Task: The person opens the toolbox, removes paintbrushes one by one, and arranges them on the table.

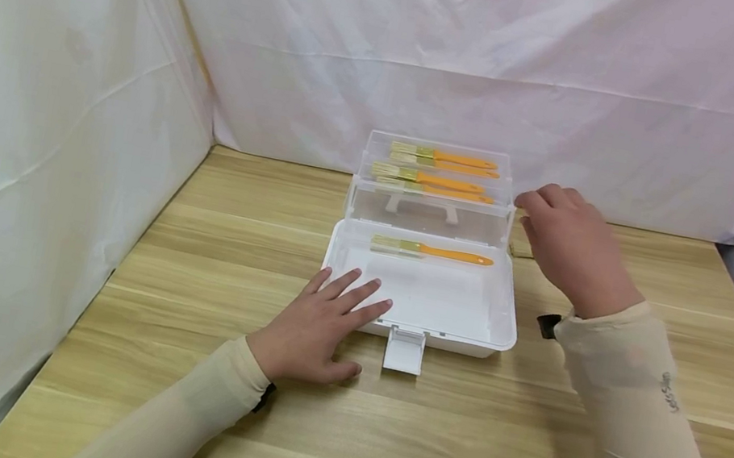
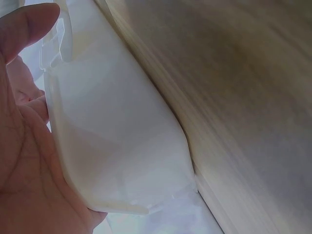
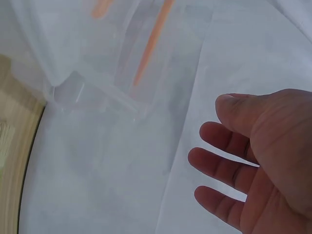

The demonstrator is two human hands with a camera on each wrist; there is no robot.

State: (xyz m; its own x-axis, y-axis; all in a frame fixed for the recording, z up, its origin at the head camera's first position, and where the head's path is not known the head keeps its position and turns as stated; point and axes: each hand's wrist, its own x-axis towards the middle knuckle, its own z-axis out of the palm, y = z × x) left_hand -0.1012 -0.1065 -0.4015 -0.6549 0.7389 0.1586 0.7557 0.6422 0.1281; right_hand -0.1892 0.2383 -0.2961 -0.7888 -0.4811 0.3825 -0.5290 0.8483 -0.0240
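The left hand (image 1: 313, 326) lies flat on the white box (image 1: 467, 329) rim; the right hand (image 1: 571, 244) (fingers loose, holding nothing) hovers right of the clear trays (image 1: 430, 207).

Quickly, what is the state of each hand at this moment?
Left hand: open, fingers straight, resting on the front left corner of the white box.
Right hand: open, holding nothing, loosely curled beside the clear trays.
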